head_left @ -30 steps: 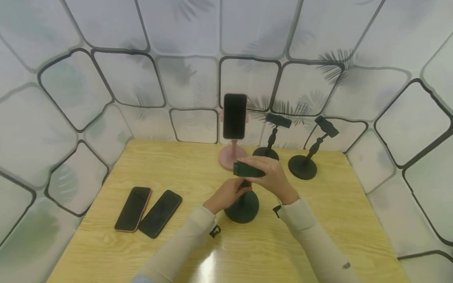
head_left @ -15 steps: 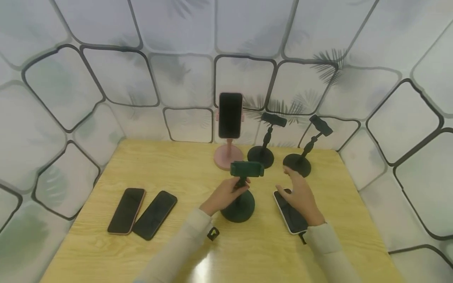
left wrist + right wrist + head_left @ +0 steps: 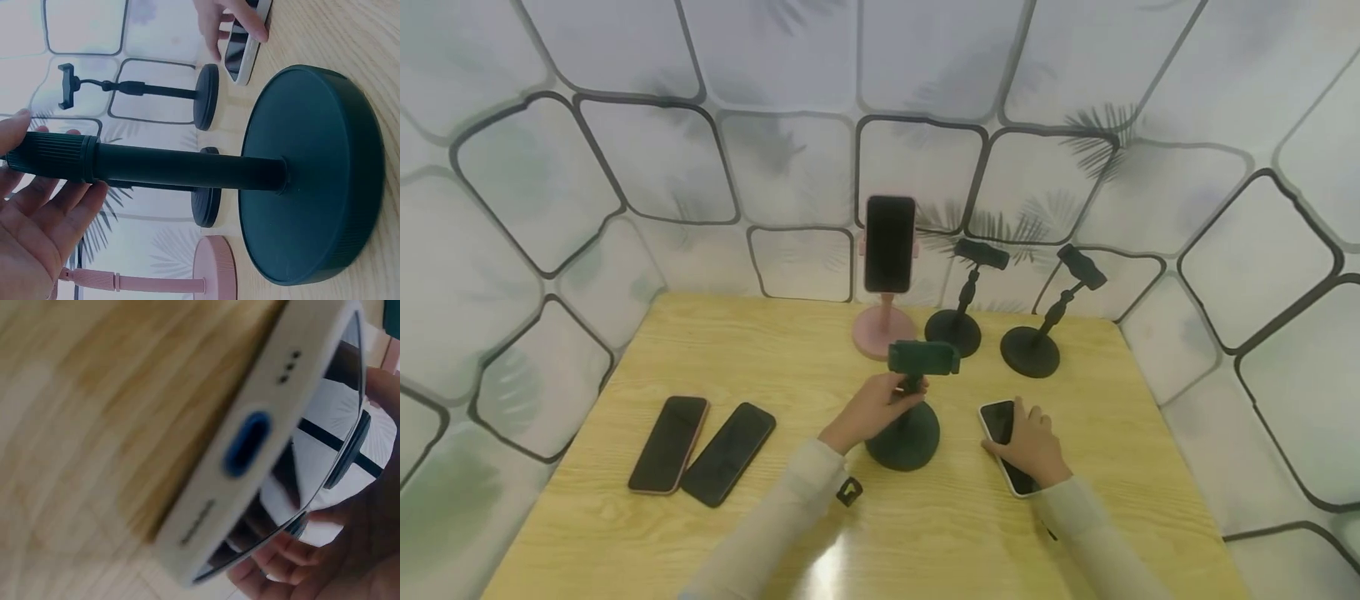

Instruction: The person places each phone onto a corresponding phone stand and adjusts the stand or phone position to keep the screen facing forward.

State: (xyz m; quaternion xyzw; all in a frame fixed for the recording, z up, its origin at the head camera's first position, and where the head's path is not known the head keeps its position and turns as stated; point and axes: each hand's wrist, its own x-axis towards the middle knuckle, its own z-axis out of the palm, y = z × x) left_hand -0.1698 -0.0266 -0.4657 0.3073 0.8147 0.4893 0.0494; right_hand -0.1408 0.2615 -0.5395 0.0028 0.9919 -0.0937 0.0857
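My left hand (image 3: 872, 410) grips the post of a dark green phone stand (image 3: 904, 442) whose holder faces up at the top. In the left wrist view, fingers and thumb wrap the ribbed collar of the stand (image 3: 187, 165), and its round base sits on the table. My right hand (image 3: 1033, 446) spans a smartphone (image 3: 997, 421) in a white case, lying screen up to the right of the stand. Its thumb is at the left edge and its fingers are at the far side. The right wrist view shows the charging-port end of the smartphone (image 3: 250, 447) close up.
Behind stands a pink phone stand (image 3: 883, 331) holding a phone (image 3: 890, 244). Two black phone stands (image 3: 953, 333) (image 3: 1030, 352) are to its right. Two more smartphones (image 3: 668, 444) (image 3: 728, 454) lie at left on the wooden table (image 3: 760, 350). A patterned backdrop encloses the table.
My right hand has left the green stand's holder, moved right and down, and taken hold of the white-cased smartphone. My left hand has stayed on the post.
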